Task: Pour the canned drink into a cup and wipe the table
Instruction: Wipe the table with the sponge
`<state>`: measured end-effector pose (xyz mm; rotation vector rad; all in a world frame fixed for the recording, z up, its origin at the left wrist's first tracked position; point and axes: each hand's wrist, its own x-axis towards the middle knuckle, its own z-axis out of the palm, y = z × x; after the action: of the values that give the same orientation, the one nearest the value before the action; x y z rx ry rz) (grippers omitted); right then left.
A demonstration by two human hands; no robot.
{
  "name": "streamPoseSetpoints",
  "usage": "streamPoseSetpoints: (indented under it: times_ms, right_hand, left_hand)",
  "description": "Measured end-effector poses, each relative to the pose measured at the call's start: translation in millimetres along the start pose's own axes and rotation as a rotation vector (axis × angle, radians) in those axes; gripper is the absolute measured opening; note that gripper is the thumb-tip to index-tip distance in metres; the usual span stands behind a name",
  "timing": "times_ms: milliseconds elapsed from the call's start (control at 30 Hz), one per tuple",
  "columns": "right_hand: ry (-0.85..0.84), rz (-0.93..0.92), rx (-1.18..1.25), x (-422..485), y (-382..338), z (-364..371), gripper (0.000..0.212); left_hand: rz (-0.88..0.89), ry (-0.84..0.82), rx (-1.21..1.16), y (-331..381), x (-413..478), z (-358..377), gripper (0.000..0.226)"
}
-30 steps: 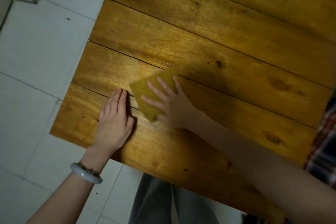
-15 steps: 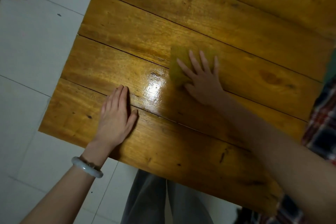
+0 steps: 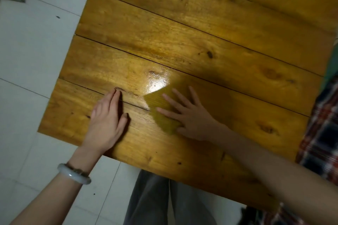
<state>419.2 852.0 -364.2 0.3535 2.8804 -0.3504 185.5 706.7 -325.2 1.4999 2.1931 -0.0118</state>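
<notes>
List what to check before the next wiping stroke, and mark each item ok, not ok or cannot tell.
1. The right hand presses flat on the cloth, fingers spread: ok.
2. The cloth lies flat on the table, not bunched: ok.
3. The left hand lies flat on the table, beside the cloth, not touching it: ok.
4. The shiny patch just beyond the cloth is dry: cannot tell; wet film or glare.
5. The can and cup are out of the way: cannot tell; neither is in view.
</notes>
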Motion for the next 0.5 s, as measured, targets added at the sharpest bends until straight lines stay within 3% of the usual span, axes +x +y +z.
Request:
streamPoseSetpoints:
  times_ms: [100, 200, 367, 433, 500]
  right_hand:
    - [-0.019, 0.179, -0.055, -48.1, 40.6, 3.4, 0.079]
    - [-0.026, 0.501, 0.018, -64.4, 89.0, -5.8, 0.072]
    - [0.082, 1.011, 0.224, 12.3, 119.9, -35.0, 0.06]
    - [0.082, 0.986, 0.279, 51.6, 110.4, -47.1, 0.059]
    - [0.054, 0.763, 0.222, 72.1, 83.6, -46.7, 0.061]
  left_hand:
    - [0.034, -0.004, 0.013, 7.2, 5.7, 0.4, 0.068]
    - [0.091, -0.026, 0.026, 19.4, 13.2, 3.5, 0.071]
    - [0.164, -0.052, 0.067, 38.3, 23.7, 9.7, 0.075]
    - [0.155, -0.04, 0.071, 43.0, 25.6, 9.4, 0.077]
    - [0.142, -0.024, 0.059, 46.3, 26.8, 7.1, 0.077]
